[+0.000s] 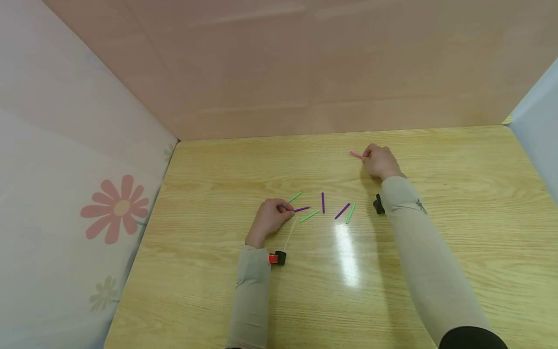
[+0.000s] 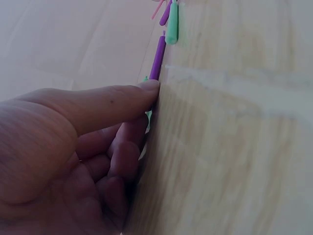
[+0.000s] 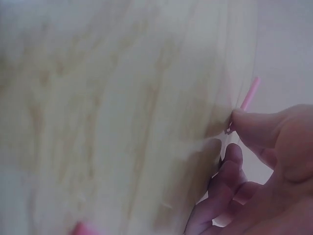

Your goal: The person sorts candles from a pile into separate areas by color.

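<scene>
My left hand [image 1: 271, 218] pinches a thin purple candle [image 1: 302, 209] between thumb and fingers, low over the table. In the left wrist view the candle [image 2: 157, 58] points away past the thumb tip, with a small wick-like nub at its end. Close around it lie one green candle [image 1: 295, 197] behind and another green candle [image 1: 308, 216] in front. Farther back on the right, my right hand [image 1: 380, 161] pinches a pink candle [image 1: 355, 154] near one end. Its free end juts out beyond the thumb in the right wrist view [image 3: 250, 93].
Between the hands lie a purple candle [image 1: 323, 202], a slanted purple candle [image 1: 342, 211] and a green candle [image 1: 350, 213]. A pinkish-brown sheet [image 1: 305, 68] rises behind the wooden table [image 1: 196, 291]. A flower-patterned cloth [image 1: 52, 145] hangs along the left side.
</scene>
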`<control>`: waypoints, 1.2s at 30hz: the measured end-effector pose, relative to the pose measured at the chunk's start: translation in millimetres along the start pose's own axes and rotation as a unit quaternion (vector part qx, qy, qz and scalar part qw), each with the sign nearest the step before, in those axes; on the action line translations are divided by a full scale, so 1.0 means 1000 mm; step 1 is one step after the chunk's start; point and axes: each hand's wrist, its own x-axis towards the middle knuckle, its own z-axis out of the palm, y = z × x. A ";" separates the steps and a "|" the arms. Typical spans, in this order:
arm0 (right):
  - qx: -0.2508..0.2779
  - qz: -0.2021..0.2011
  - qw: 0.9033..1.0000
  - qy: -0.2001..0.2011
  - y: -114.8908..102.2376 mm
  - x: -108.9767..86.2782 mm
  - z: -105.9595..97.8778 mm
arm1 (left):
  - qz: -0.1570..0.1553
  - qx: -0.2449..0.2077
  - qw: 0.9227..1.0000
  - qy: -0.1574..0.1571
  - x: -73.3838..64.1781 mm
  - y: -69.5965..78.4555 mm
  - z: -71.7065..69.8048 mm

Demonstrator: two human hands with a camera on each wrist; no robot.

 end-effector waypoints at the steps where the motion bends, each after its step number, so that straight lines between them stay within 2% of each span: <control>1: -0.001 0.002 1.000 0.001 0.000 0.000 0.000 | -0.002 0.001 1.000 0.000 0.000 0.000 0.000; 13: 0.003 0.009 1.000 0.007 -0.002 -0.002 0.000 | -0.008 0.003 1.000 0.000 -0.004 0.003 -0.001; 36: 0.032 0.034 0.999 0.026 0.002 -0.009 0.003 | -0.001 0.001 1.000 -0.004 -0.004 0.005 0.001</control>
